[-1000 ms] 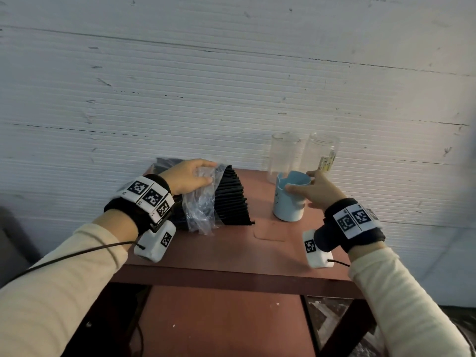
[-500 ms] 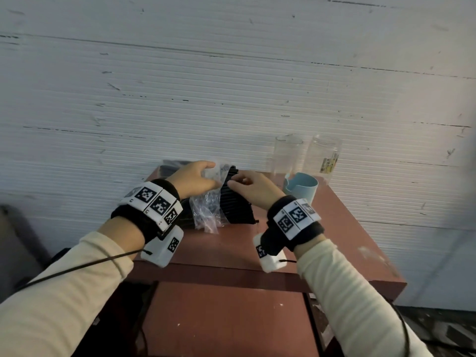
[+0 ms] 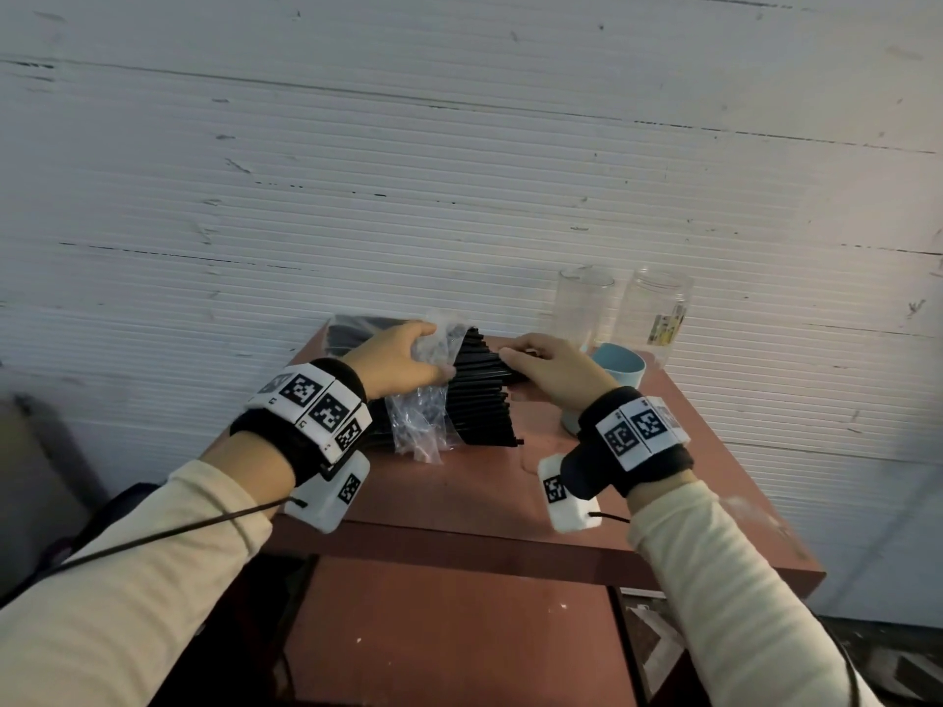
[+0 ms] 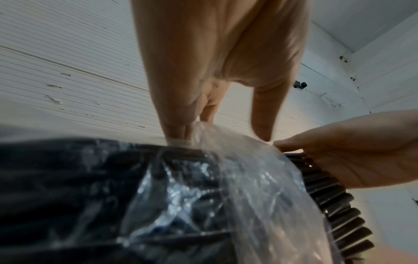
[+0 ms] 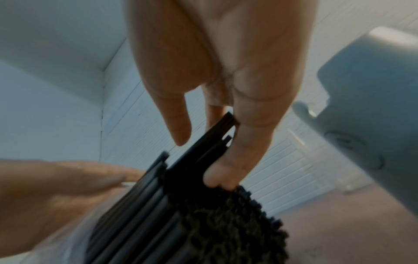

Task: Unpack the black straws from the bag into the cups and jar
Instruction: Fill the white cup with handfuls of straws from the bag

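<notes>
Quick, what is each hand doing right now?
Left hand: fingers grip the clear plastic bag.
Right hand: fingers pinch a few black straws sticking out of the bag.

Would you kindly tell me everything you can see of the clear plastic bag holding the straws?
The clear plastic bag is thin, crinkled and glossy. It lies on its side on the reddish table, open towards the cups. Black straws fill it and stick out of its mouth. The left hand grips its bunched top edge, while the right hand pinches a few protruding straws. Loose film hangs crumpled at the near side.
</notes>
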Demonstrator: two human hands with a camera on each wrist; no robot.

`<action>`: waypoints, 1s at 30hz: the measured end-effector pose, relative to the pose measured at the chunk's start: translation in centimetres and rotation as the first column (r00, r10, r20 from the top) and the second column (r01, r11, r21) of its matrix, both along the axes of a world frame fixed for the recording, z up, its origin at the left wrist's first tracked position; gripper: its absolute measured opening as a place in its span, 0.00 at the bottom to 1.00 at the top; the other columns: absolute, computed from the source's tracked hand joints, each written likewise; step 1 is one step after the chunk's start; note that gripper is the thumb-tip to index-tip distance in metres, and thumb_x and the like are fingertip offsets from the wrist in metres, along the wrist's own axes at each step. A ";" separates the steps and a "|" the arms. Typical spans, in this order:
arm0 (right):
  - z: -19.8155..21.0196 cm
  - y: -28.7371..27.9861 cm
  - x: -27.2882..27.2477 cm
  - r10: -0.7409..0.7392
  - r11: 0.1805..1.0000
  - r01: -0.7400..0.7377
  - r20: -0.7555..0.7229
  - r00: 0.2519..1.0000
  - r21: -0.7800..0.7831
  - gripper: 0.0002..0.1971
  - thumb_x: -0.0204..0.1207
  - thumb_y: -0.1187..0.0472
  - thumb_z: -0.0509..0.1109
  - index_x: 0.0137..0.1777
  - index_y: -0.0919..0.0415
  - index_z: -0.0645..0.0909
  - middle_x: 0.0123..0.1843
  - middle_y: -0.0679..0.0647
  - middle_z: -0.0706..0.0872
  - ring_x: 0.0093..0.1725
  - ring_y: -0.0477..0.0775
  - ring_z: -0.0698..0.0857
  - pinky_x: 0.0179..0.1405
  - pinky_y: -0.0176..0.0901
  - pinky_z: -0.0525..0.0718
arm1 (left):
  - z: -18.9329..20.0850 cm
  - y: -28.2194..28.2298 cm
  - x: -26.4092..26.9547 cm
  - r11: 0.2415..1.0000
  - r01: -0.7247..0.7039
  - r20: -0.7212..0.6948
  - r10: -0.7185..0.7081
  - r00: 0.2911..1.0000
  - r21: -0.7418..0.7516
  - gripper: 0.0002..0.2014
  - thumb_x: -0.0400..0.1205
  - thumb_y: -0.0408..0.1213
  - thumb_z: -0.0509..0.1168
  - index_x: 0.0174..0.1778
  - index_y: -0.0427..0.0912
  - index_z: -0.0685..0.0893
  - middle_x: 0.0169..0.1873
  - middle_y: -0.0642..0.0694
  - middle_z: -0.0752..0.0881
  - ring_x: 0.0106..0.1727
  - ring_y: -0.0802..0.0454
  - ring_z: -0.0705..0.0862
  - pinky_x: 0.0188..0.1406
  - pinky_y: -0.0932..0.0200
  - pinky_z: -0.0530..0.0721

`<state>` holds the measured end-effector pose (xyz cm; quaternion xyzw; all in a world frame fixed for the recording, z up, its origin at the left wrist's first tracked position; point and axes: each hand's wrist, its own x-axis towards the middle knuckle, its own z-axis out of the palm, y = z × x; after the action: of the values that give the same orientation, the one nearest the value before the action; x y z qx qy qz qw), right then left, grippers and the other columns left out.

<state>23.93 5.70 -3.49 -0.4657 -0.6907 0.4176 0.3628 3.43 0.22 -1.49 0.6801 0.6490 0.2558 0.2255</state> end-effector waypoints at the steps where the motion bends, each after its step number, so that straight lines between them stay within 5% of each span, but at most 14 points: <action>1: -0.4 0.0 -0.6 0.013 1.000 -0.012 -0.015 1.000 0.014 0.06 0.81 0.61 0.69 0.55 0.60 0.84 0.53 0.62 0.88 0.49 0.59 0.88 0.56 0.54 0.89 | 0.0 0.0 0.0 0.999 0.028 -0.013 -0.028 1.000 -0.037 0.45 0.76 0.52 0.74 0.86 0.45 0.57 0.84 0.46 0.60 0.83 0.47 0.64 0.77 0.56 0.64; 5: -1.1 -0.1 -2.3 0.012 0.990 -0.014 0.019 1.000 0.138 0.08 0.81 0.64 0.69 0.56 0.59 0.86 0.58 0.59 0.87 0.50 0.57 0.88 0.50 0.45 0.88 | -0.6 0.0 -0.2 0.991 0.082 -0.147 -0.097 0.984 -0.104 0.57 0.69 0.50 0.80 0.87 0.45 0.51 0.86 0.45 0.52 0.85 0.47 0.56 0.83 0.49 0.59; 12: -0.3 0.4 -0.2 -0.031 0.991 0.043 -0.101 0.994 0.127 0.07 0.81 0.70 0.68 0.54 0.65 0.85 0.49 0.59 0.86 0.41 0.49 0.87 0.43 0.32 0.88 | -0.5 0.6 -1.1 0.999 0.043 -0.173 -0.042 0.984 0.005 0.52 0.68 0.42 0.83 0.84 0.46 0.59 0.83 0.44 0.62 0.82 0.46 0.64 0.79 0.52 0.64; 16: 0.3 0.8 1.6 -0.092 0.993 0.101 -0.149 0.985 0.056 0.06 0.80 0.65 0.69 0.56 0.63 0.83 0.50 0.61 0.85 0.39 0.54 0.87 0.47 0.45 0.90 | -0.4 0.8 -1.3 0.999 0.022 -0.145 -0.018 0.989 0.026 0.51 0.68 0.41 0.83 0.84 0.46 0.61 0.83 0.45 0.64 0.82 0.47 0.65 0.79 0.51 0.65; 19: 0.1 1.0 1.0 -0.090 0.994 0.074 -0.222 0.971 -0.078 0.13 0.79 0.58 0.72 0.61 0.60 0.80 0.53 0.60 0.84 0.49 0.56 0.87 0.50 0.50 0.90 | -0.4 0.8 -1.2 0.999 0.032 -0.131 -0.031 0.991 0.006 0.52 0.68 0.41 0.82 0.85 0.47 0.60 0.83 0.46 0.63 0.82 0.46 0.65 0.79 0.51 0.65; 22: -0.5 1.1 -0.4 -0.058 0.993 0.030 -0.259 0.964 -0.112 0.07 0.79 0.61 0.72 0.54 0.61 0.82 0.56 0.62 0.83 0.58 0.60 0.86 0.54 0.54 0.89 | -0.4 0.7 -1.3 0.999 0.034 -0.114 -0.033 0.993 0.008 0.51 0.68 0.42 0.82 0.85 0.48 0.60 0.83 0.47 0.63 0.82 0.47 0.65 0.77 0.54 0.64; 30: 0.1 0.9 0.4 -0.037 0.996 0.009 -0.324 0.945 -0.089 0.07 0.80 0.72 0.68 0.55 0.73 0.81 0.50 0.66 0.83 0.45 0.54 0.86 0.40 0.35 0.90 | -0.3 0.4 -1.4 0.999 0.047 -0.112 -0.045 0.993 0.012 0.52 0.68 0.42 0.82 0.85 0.47 0.59 0.84 0.47 0.62 0.83 0.48 0.63 0.78 0.55 0.63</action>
<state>24.32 6.63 -3.34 -0.4136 -0.5971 0.5140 0.4563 1.99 0.65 -1.81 0.7098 0.6429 0.2167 0.1897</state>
